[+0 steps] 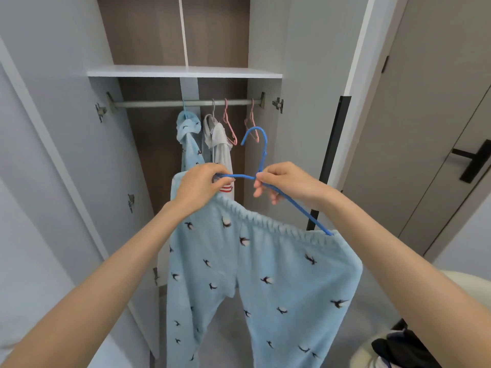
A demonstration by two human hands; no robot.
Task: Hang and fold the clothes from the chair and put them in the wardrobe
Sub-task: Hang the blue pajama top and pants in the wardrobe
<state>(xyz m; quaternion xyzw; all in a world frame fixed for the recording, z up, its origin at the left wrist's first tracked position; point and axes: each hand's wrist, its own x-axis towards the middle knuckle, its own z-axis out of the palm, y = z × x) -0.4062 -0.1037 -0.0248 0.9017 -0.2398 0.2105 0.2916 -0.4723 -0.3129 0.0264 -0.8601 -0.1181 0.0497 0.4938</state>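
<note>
The left hand [198, 185] and right hand [284, 181] grip the blue hanger [295, 208], its ends hidden by trousers [265, 261].

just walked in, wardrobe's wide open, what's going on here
A person at the open wardrobe is fitting light blue bird-print trousers onto a blue hanger. The left hand grips one end of it at the waistband; the right hand pinches it near the hook. It is not yet on the rail, where a matching top, a white garment and two empty pink hangers hang.
</note>
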